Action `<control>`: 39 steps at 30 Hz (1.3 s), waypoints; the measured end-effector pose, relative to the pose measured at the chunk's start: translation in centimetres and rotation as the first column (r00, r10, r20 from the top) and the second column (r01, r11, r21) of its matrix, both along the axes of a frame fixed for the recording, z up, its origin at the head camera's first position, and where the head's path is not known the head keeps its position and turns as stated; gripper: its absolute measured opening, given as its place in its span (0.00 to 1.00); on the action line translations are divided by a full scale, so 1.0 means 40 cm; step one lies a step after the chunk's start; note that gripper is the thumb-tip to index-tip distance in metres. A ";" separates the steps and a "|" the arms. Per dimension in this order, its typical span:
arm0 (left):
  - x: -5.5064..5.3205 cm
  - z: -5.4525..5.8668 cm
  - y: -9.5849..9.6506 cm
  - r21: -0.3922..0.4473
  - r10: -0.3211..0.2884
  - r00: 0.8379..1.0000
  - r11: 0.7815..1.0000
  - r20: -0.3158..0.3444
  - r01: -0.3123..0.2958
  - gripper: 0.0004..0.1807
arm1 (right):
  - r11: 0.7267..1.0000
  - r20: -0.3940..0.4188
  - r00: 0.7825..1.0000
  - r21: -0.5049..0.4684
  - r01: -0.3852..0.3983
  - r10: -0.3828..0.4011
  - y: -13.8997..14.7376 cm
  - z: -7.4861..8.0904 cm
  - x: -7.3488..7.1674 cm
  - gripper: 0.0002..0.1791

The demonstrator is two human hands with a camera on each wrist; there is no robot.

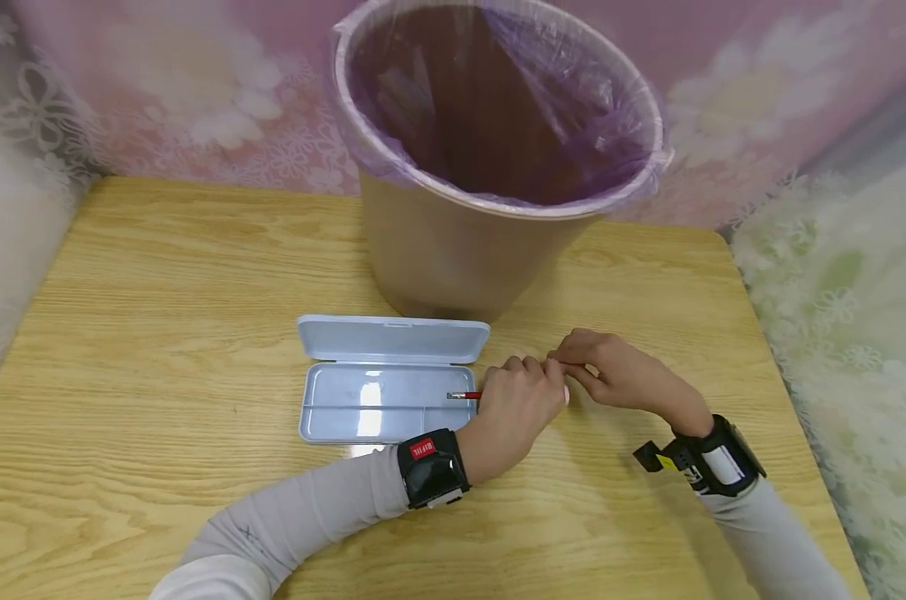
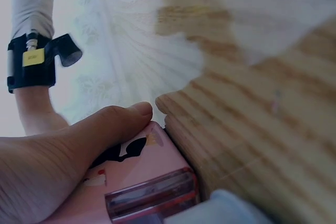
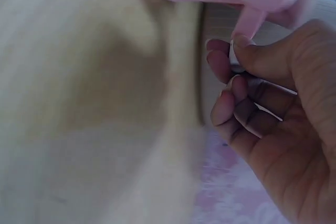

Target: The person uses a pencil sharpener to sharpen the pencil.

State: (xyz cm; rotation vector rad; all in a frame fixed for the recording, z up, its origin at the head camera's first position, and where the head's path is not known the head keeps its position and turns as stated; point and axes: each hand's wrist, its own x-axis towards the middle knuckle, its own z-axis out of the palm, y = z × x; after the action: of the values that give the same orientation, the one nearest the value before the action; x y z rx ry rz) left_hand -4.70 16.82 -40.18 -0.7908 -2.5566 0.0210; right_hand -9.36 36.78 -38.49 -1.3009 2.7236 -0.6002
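Observation:
My left hand (image 1: 518, 408) grips a pink crank pencil sharpener (image 2: 147, 163) with a black printed figure on it, mostly covered by that hand in the head view. In the left wrist view the thumb lies along its top, above a clear window at its end. Between thumb and fingertips, my right hand (image 3: 294, 124) pinches the white knob (image 3: 234, 59) of the sharpener's pink crank arm (image 3: 250, 22). A red pencil with a silvery end (image 1: 463, 395) sticks out left of the left hand, over the pencil case (image 1: 321, 385).
The light blue pencil case lies with its lid raised, just left of the hands. Behind it stands a tall beige bin (image 1: 453, 250) lined with a purple bag (image 1: 595, 125). The wooden table (image 1: 160, 333) has flowered cloth around its back and sides.

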 end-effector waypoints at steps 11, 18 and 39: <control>0.002 0.012 0.004 -0.063 -0.004 0.995 0.998 0.102 0.011 0.14 | 0.997 0.219 0.974 0.063 0.045 -0.058 -0.003 -0.045 0.071 0.12; 0.002 0.020 -0.002 -0.111 -0.037 0.985 0.992 0.169 0.056 0.13 | 0.999 0.307 0.951 0.024 -0.037 0.028 -0.004 0.005 0.135 0.09; -0.004 0.001 -0.005 -0.040 -0.042 0.997 0.998 0.058 0.044 0.14 | 0.997 0.182 0.980 -0.028 -0.076 0.079 -0.006 0.129 0.126 0.13</control>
State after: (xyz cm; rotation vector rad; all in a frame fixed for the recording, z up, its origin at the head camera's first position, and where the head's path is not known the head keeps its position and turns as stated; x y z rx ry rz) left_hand -4.86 16.62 -40.13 -0.8738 -2.5996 0.0385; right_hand -4.32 36.54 -33.32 -1.2799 2.5140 -0.7046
